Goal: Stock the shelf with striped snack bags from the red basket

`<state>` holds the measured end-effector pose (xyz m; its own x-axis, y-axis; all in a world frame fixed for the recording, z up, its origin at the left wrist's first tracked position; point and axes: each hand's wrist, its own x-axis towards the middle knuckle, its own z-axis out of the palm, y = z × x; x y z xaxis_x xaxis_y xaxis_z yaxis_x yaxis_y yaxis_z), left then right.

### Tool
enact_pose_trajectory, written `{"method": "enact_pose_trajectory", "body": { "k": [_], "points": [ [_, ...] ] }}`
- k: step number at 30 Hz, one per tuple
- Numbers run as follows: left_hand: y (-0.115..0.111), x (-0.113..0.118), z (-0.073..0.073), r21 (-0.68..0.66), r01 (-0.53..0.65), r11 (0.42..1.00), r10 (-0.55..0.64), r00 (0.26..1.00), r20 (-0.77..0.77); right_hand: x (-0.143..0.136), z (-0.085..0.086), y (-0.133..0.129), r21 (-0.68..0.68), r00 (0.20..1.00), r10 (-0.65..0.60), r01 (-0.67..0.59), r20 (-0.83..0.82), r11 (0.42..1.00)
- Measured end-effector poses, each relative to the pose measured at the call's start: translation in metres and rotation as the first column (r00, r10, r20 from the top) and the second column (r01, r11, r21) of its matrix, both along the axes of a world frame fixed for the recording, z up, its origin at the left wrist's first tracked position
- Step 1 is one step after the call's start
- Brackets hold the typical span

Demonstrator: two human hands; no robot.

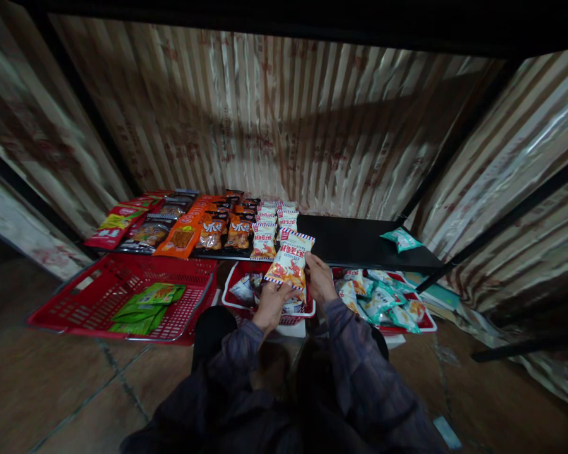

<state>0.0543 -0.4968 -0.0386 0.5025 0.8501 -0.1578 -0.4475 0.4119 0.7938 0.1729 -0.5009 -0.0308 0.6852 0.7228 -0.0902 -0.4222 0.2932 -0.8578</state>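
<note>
Both my hands hold one white snack bag with orange print and blue-striped ends, tilted above the middle basket. My left hand grips its lower end, and my right hand pinches its right side. Just behind it, two rows of matching white snack bags stand on the black shelf. Below my hands is a small red basket with a white rim, with more packets inside, partly hidden by my hands and the bag.
Orange and dark snack packets fill the shelf's left part; one teal packet lies at its right end. A large red basket holds green packets. Another basket holds teal and white bags. Black posts frame the shelf.
</note>
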Motion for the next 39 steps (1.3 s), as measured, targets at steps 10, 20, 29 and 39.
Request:
{"method": "enact_pose_trajectory", "body": {
  "k": [10, 20, 29, 39],
  "points": [
    [0.005, 0.008, 0.000, 0.013, -0.070, 0.997, 0.070, 0.998, 0.002, -0.016, 0.004, -0.016, 0.056, 0.986, 0.164, -0.166, 0.042, 0.984],
    [0.005, 0.001, -0.004, 0.034, -0.076, 0.997, 0.079, 0.992, -0.102, -0.018, 0.001, -0.013, 0.053, 0.998, 0.047, -0.050, 0.050, 0.997],
    [0.015, -0.007, -0.001, 0.507, -0.372, 0.777, 0.537, 0.813, -0.226, -0.016, 0.002, -0.014, 0.101, 0.941, -0.093, 0.063, 0.325, 0.993],
    [-0.004, 0.001, 0.020, 0.486, -0.214, 0.847, 0.309, 0.943, -0.124, -0.031, -0.004, -0.029, 0.018, 0.248, -0.107, 0.339, 0.963, 0.941]
  ]
}}
